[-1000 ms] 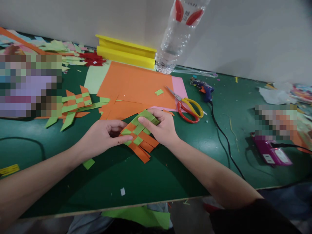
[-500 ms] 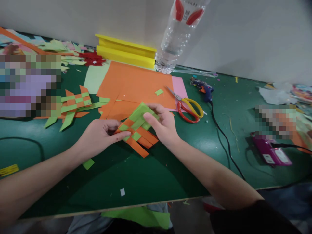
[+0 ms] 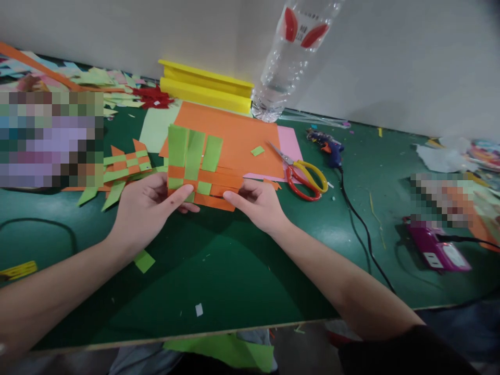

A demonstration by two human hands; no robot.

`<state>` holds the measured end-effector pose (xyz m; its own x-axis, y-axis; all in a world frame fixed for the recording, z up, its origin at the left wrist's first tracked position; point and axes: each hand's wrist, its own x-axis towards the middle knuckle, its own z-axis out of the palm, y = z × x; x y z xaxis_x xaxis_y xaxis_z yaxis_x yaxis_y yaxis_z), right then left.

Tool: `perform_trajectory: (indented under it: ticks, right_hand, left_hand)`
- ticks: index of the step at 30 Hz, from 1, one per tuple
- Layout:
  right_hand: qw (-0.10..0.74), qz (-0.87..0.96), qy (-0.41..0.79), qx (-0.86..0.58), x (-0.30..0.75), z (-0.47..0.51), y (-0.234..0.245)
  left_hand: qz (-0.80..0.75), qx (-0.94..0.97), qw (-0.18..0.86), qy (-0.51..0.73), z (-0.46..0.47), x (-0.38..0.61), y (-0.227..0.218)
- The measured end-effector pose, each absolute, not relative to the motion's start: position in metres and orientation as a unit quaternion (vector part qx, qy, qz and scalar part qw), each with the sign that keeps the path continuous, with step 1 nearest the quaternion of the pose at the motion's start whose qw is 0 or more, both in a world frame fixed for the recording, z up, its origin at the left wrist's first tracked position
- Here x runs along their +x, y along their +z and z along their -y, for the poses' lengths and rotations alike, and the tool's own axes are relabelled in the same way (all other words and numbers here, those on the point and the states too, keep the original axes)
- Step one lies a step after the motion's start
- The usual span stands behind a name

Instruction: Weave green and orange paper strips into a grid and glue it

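A woven paper piece of green and orange strips is held up above the green table, its green strips pointing up and orange strips running sideways. My left hand pinches its lower left corner, thumb in front. My right hand grips the orange strip ends at its lower right. Behind it lies a large orange sheet over a pink sheet.
Red and yellow scissors lie right of the orange sheet, with a glue gun and its black cord beyond. A clear plastic bottle and a yellow folded card stand by the wall. Another woven piece and paper scraps lie at left. A purple power strip sits at right.
Both hands have lifted the woven piece off the table and turned it, so the green strips now point upward. It moved up and left, toward the orange sheet.
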<state>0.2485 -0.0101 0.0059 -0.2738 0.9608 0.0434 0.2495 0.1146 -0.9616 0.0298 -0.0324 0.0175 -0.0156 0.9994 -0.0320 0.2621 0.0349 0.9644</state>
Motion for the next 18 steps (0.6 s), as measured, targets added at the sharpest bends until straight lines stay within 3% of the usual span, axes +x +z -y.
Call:
perform_trajectory:
  ticks: [18]
  right_hand:
    - [0.364, 0.665, 0.462, -0.46, 0.2498, 0.0073, -0.001]
  left_hand:
    - [-0.584, 0.577, 0.452, 0.349, 0.03, 0.0363, 0.0263]
